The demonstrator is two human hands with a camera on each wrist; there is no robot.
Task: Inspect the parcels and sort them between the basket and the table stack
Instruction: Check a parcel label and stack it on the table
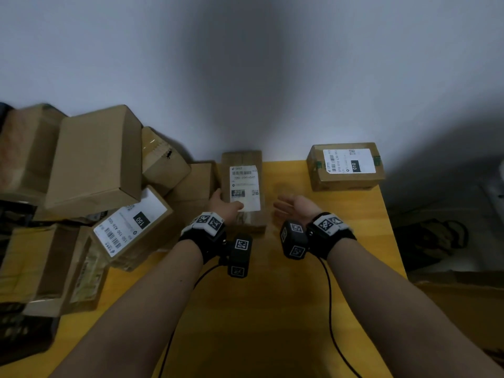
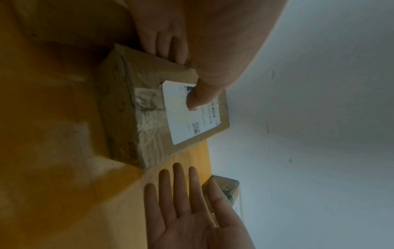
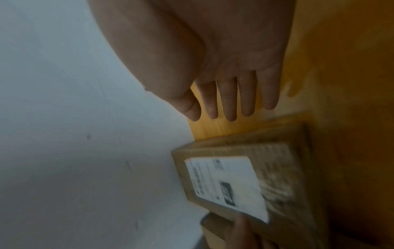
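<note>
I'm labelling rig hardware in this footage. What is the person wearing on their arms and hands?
Both forearms are bare, with no sleeves or gloves. Each wrist carries a black strap: the left wrist band and the right wrist band. Each band has a white block printed with black square code markers, plus a dark boxy camera bearing similar markers. A thin black cable trails from each. The left hand and right hand are bare.

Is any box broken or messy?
Yes. One box in the messy pile on the left has a small torn hole along its top edge. The boxes there lean every which way. The 220 parcel has crinkled tape.
</note>
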